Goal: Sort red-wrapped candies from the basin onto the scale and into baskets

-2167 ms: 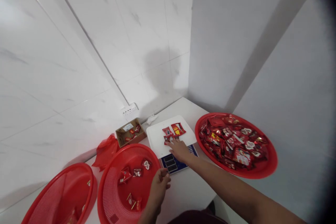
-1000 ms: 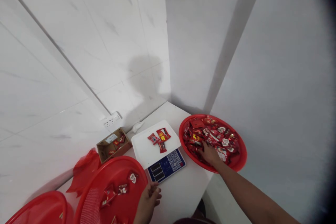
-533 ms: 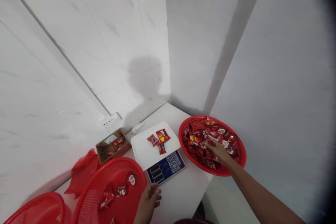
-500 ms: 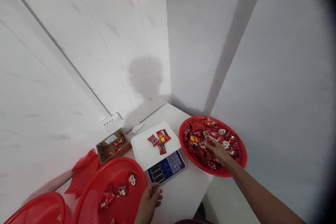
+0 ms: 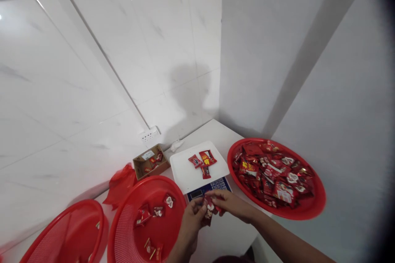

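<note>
Both hands meet over the near edge of a digital scale (image 5: 197, 193). Between them is a small red wrapped snack packet (image 5: 208, 210) with a pale print. My left hand (image 5: 191, 218) pinches its left side, and my right hand (image 5: 231, 205) grips it from the right. A bit of red wrapper also shows under my right fingers; whether it is a second packet I cannot make out. On the scale's white tray (image 5: 185, 172) lie three red packets (image 5: 205, 171). The keypad is partly hidden by my right hand.
At the right, a red basket (image 5: 321, 197) is heaped with red packets. Left of the scale, another red basket (image 5: 123, 213) holds several packets, with a third red basket (image 5: 100, 209) beyond. A small cardboard box (image 5: 157, 170), a red plastic bag (image 5: 121, 185) and a wall socket (image 5: 150, 134) are behind.
My right hand has left the heaped basket and come over to my left hand with a red packet. My left hand has closed on it. The view has turned slightly left.
</note>
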A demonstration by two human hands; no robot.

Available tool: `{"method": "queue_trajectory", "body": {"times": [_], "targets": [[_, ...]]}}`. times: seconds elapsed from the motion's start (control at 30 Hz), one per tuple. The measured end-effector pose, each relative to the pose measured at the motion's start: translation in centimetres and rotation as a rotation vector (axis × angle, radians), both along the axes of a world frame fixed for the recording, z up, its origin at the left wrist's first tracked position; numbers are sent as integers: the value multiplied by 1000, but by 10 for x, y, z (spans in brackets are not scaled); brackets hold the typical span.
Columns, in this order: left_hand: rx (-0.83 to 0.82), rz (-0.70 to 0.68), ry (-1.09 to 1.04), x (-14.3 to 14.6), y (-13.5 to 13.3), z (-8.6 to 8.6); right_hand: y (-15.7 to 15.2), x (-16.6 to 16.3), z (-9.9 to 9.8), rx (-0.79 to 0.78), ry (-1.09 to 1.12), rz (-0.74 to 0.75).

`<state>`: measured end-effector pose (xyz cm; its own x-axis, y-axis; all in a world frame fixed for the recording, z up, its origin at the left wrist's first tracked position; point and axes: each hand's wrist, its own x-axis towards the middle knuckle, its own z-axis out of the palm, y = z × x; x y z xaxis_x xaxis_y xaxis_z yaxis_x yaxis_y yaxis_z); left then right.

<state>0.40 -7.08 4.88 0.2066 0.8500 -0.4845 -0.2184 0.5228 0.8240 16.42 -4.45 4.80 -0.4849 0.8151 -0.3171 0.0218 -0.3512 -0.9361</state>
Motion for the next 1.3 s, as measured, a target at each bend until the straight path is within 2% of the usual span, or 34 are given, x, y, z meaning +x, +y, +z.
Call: {"method": "queue_trajectory", "body": {"times": [0.23,0.33,0.4,0.53,0.6,0.67,0.77,0.83,1.03,1.17,1.3], "targets": [[-103,150,-65,-26,-8,-10,29,11,-50,-99,-124,-331],[-117,165,-93,-31,-9,-11,51,13,-65,-80,-227,-393],[-132,181,-90,-33,-10,-11,66,14,-69,-5,-267,-415],[-122,185,-85,-32,-9,-8,80,15,-63,329,-489,-485],[-95,145,-73,-30,-9,-5,72,12,-55,394,-552,-441],[-59,85,-54,-26,-9,-2,56,5,-44,337,-480,-275],[1,13,-5,-20,-9,-1,25,-7,-26,149,-273,72],[24,-9,21,-16,-9,-3,8,-12,-18,52,-184,184],[-31,-51,41,-6,-7,-6,-6,-7,-8,-8,-191,98],[-43,-119,81,-2,-4,-9,-6,7,-7,20,-203,21],[-57,-99,194,-9,0,-16,0,45,-13,80,-275,-199]]}}
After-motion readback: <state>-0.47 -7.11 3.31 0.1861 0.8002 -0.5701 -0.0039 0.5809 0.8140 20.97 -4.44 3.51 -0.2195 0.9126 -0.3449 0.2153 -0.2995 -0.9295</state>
